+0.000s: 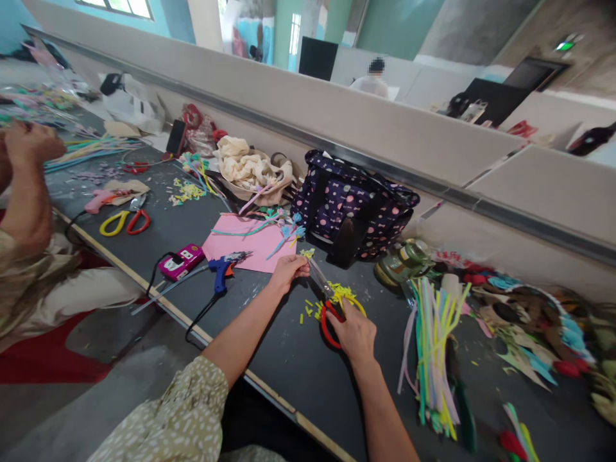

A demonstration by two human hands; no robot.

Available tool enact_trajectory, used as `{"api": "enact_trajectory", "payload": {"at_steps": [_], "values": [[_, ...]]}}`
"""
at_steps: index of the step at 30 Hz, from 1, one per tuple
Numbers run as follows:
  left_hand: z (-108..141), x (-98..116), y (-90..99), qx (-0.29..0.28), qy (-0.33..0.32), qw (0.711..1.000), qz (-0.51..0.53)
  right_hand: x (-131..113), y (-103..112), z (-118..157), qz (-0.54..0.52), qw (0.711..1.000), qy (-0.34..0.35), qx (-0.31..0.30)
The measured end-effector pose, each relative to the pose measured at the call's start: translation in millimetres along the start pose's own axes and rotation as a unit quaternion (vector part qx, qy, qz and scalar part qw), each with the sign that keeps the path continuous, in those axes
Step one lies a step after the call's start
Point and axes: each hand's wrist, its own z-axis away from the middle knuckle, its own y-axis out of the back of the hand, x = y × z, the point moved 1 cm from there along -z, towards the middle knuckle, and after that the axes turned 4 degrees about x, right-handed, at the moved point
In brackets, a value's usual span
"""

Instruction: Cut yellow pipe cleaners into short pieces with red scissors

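Observation:
My right hand [355, 332] is closed on the handles of scissors [332, 330] with one red and one yellow loop. Their blades point up and left toward my left hand [290, 272], whose fingers are pinched on a small pale-yellow piece [307, 254]. The blade tips are close to that piece; whether they touch it is too small to tell. Short cut yellow bits [341, 292] lie on the dark table beside the scissors. Behind my left hand is a pink sheet [255, 247] with blue and green fuzzy stems [289, 232] on it.
A blue glue gun [221, 273] and magenta box [181, 262] lie left. Behind are a patterned bag [353, 202] and a jar [403, 263]. Bundled fuzzy stems [436, 359] lie right. At far left, another person's hands [33, 144] are near more stems, with second scissors [126, 220] nearby.

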Motion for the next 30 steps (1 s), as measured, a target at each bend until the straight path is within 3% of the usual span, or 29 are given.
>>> {"api": "enact_trajectory", "payload": {"at_steps": [30], "values": [[3.2,3.3,-1.2,-0.004,-0.042,0.998,-0.038,1.1,0.8,-0.2,-0.001,1.0,0.007,-0.019]]}}
